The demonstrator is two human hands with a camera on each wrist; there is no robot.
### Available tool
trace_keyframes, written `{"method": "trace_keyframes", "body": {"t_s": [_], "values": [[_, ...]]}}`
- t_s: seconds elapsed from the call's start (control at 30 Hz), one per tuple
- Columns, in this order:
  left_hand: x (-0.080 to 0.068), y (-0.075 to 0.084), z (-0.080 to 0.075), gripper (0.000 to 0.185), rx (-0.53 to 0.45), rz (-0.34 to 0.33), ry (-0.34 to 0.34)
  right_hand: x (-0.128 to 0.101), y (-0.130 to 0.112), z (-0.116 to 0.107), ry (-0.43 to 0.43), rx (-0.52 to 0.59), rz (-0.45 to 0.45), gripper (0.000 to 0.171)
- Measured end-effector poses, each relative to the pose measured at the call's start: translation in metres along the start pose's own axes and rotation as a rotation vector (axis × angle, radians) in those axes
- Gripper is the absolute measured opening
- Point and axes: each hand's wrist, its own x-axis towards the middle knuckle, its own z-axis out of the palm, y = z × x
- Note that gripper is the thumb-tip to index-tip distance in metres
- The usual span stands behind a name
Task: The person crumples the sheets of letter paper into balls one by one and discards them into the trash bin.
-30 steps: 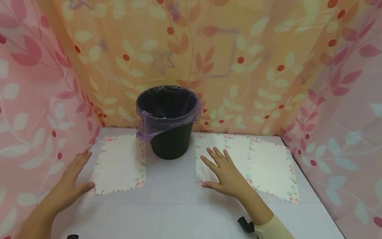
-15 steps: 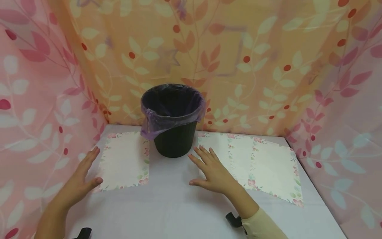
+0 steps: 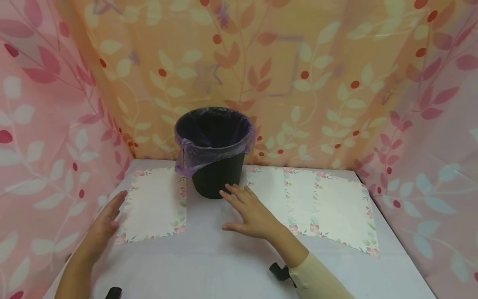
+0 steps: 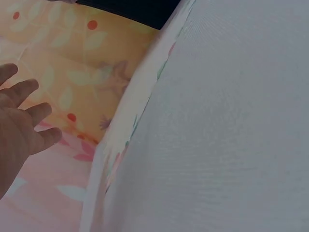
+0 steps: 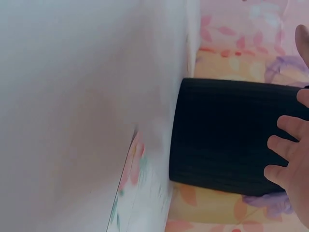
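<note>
In the head view a dark bin [image 3: 218, 176] lined with a purple plastic bag [image 3: 201, 160] stands near the back of the table. My right hand [image 3: 251, 214] hovers in front of the bin, fingers spread and holding nothing. At the left my left hand [image 3: 102, 230] hangs in the air by the edge of a flower-bordered sheet [image 3: 154, 205], its fingers extended and nothing in it. The right wrist view shows the bin's side [image 5: 231, 135] beyond my fingers. In the left wrist view the spread left fingers [image 4: 41, 113] touch nothing.
More flower-bordered sheets [image 3: 341, 211] overlap on the right side of the white-covered table [image 3: 209, 265]. An orange patterned cloth [image 3: 276, 83] hangs behind the bin, with pink cloths [image 3: 41, 137] at both sides. Black wrist mounts [image 3: 280, 272] show below the hands.
My right hand has moved left, from over the right-hand sheets to in front of the bin. My left hand has turned, with its thumb drawn closer to the fingers. The bin and sheets stay put.
</note>
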Motion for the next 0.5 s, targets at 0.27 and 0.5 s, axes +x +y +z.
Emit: {"method": "trace_keyframes", "body": {"t_s": [0.27, 0.5], "values": [[-0.006, -0.022, 0.001, 0.062, -0.337, 0.280, -0.010, 0.021, -0.013, 0.006, -0.035, 0.063, 0.013, 0.087], [-0.007, -0.031, 0.000, 0.061, -0.193, 0.099, 0.026, 0.038, -0.023, 0.013, -0.077, 0.166, 0.040, 0.086]]}}
